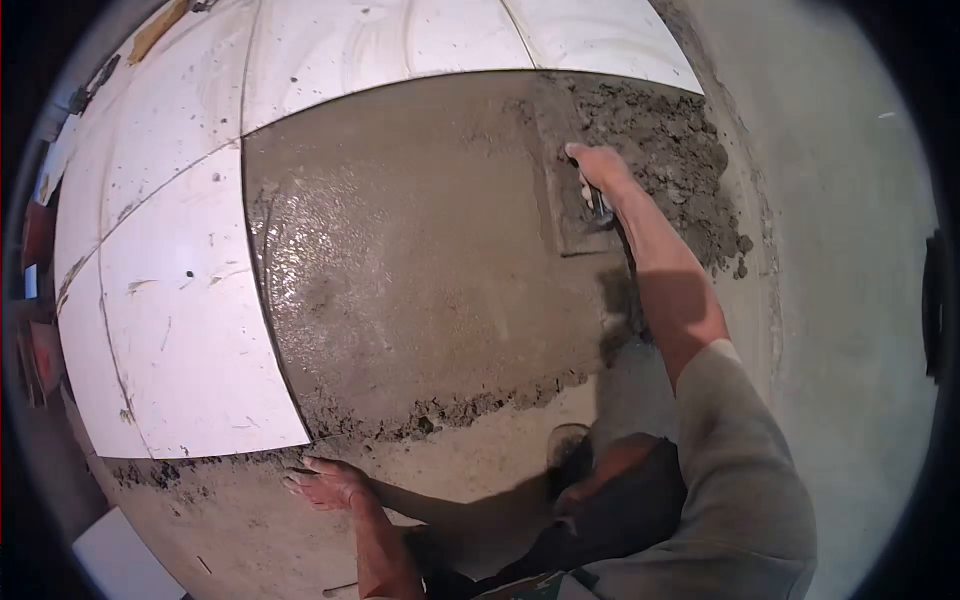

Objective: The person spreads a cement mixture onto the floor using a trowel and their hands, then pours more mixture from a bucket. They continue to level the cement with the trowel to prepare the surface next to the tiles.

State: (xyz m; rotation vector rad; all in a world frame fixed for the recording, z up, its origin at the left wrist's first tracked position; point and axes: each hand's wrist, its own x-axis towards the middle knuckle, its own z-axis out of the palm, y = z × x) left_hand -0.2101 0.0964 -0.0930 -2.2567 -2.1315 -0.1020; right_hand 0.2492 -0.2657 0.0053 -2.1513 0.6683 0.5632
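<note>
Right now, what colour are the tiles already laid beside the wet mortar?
The laid tiles are glossy white with faint scuffs and dirt marks; the head view shows them best.

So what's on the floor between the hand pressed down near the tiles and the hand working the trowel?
In the head view, a smoothed, wet mortar bed fills the stretch between the left hand and the right hand holding the trowel, with bare concrete floor along its crumbly near edge.

A smoothed mortar bed (420,260) fills the middle of the floor, with laid tiles (180,300) touching its left and far edges. Loose mortar (670,150) is heaped at its far right corner, where the right hand (598,165) holds a trowel (575,215) on the bed. The left hand (330,485) rests flat on bare floor (480,460) just before the nearest tile.
</note>
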